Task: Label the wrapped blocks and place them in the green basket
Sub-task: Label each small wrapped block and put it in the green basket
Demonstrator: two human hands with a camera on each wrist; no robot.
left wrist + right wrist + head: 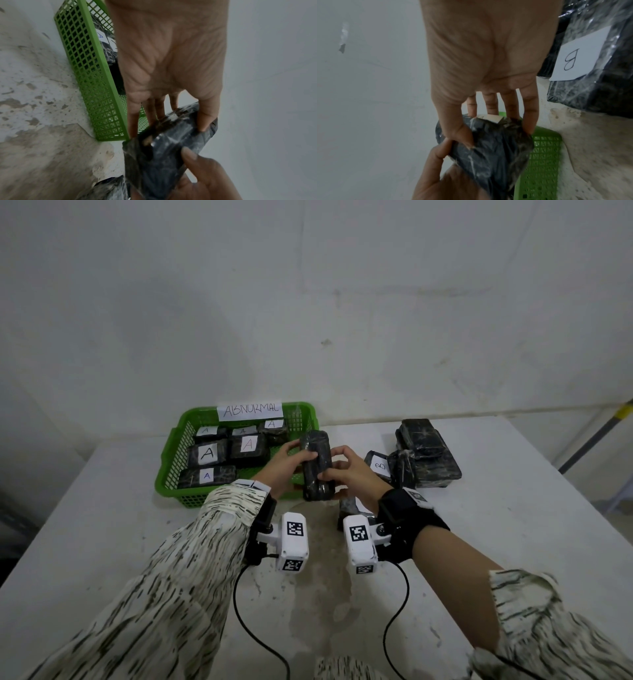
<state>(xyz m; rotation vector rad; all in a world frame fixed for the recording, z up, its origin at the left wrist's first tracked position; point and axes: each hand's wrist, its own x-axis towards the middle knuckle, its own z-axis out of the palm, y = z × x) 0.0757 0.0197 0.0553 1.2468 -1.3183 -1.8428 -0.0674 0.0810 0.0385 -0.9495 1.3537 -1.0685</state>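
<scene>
A dark block wrapped in clear film (317,465) (164,152) (489,148) is held up above the table, just right of the green basket (171,453) (96,83) (542,159). My left hand (291,463) (171,121) grips its upper part, thumb across the front. My right hand (346,470) (491,124) grips its lower right side. A white paper edge (489,117) shows at the block's far side under my right fingers. The basket carries an "ABNORMAL" sign (250,409) and holds several wrapped blocks (209,455) labelled "A".
A pile of unlabelled wrapped blocks (424,453) lies at the right of the table, with one block labelled "B" (378,465) (583,58) in front. Another wrapped block (349,505) lies under my right wrist. The white wall stands right behind the table.
</scene>
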